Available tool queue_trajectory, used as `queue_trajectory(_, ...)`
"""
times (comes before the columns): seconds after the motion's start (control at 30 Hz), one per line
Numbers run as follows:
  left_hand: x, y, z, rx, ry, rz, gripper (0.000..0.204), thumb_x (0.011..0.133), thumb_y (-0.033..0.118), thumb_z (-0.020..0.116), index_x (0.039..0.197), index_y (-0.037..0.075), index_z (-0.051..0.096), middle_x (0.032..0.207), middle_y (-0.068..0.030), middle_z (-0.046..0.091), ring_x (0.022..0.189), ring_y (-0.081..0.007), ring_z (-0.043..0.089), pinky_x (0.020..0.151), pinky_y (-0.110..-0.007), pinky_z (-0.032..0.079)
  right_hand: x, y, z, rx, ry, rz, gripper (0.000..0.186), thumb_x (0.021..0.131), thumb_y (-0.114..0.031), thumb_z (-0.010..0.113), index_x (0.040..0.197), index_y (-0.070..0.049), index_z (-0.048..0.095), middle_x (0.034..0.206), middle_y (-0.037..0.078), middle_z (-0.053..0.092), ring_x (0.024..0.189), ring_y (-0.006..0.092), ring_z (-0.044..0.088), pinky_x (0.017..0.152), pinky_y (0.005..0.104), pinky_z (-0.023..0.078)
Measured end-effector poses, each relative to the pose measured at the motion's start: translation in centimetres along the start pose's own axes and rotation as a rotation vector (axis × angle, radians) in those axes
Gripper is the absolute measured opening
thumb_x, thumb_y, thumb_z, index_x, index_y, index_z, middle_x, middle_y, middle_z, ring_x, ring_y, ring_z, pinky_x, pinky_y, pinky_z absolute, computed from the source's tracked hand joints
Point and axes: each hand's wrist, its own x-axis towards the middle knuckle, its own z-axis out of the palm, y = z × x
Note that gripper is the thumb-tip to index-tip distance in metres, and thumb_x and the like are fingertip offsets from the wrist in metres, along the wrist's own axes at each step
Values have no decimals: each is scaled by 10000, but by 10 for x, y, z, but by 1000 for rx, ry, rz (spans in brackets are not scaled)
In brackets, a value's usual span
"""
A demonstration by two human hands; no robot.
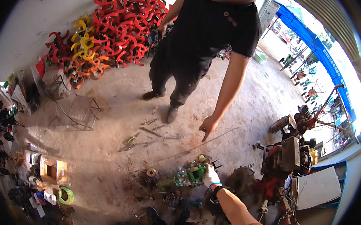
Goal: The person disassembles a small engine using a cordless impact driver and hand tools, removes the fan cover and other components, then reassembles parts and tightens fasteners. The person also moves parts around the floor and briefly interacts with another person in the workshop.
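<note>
My right hand [211,176], in a white glove, closes on the edge of a green machine part [197,174] low in front of me. Beside that edge, toward the left, lies a clump of clear plastic with small parts [182,177]. A round yellowish knob or cap [201,158] sits just beyond the part. My left hand is not in view. Across from me stands a person in black, whose hand [209,127] points down toward the floor near the green part. The person's other hand [163,29] is by a dark tool, partly hidden.
Wrenches, a bar and yellow-handled pliers [133,138] lie on the concrete floor. Red, yellow and orange curved blades [120,24] are piled against the wall. A red engine-driven machine [290,153] stands at right. An open cardboard box [53,170] and a green roll [66,195] are at left.
</note>
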Motion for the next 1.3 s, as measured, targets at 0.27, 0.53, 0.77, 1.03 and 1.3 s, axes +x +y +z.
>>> queue_trajectory(0.27, 13, -103, 29, -85, 91, 100, 440, 1124, 378, 570, 1397, 64, 712, 1291, -241, 762, 1226, -424, 696, 1009, -493, 548, -9, 0, -13, -2, -95, 57, 605, 942, -45, 634, 1518, -179, 506, 1468, 291, 564, 1193, 531, 668, 997, 562, 577)
queue_trajectory(0.53, -9, -86, 86, -100, 99, 26, 488, 1098, 435, 601, 1401, 70, 716, 1310, -240, 762, 1225, -417, 701, 1000, -494, 550, -17, 6, -24, -5, -243, 35, 691, 936, -118, 696, 1570, -187, 432, 1515, 309, 511, 1239, 538, 654, 1033, 574, 567)
queue_trajectory(0.77, -55, -99, 126, -148, 104, 1, 533, 1076, 485, 627, 1403, 74, 718, 1326, -240, 762, 1225, -412, 707, 992, -496, 552, -25, 2, -39, 46, -294, -4, 709, 941, -113, 687, 1583, -200, 399, 1549, 303, 481, 1233, 528, 665, 1036, 584, 571)
queue_trajectory(1.03, -85, -138, 146, -224, 53, -65, 493, 1050, 457, 639, 1352, 78, 728, 1299, -230, 763, 1191, -407, 717, 972, -494, 564, -31, 16, -33, 22, -435, 56, 883, 954, -156, 677, 1719, -118, 237, 1734, 324, 313, 1438, 496, 563, 1163, 517, 514)
queue_trajectory(1.3, -88, -107, 118, 186, 146, 125, 219, 1022, 172, 597, 1138, 79, 757, 1133, -192, 773, 1058, -404, 741, 921, -481, 607, -31, 26, -19, 61, -294, -21, 855, 932, -144, 696, 1688, -157, 296, 1630, 335, 428, 1207, 524, 670, 998, 567, 579)
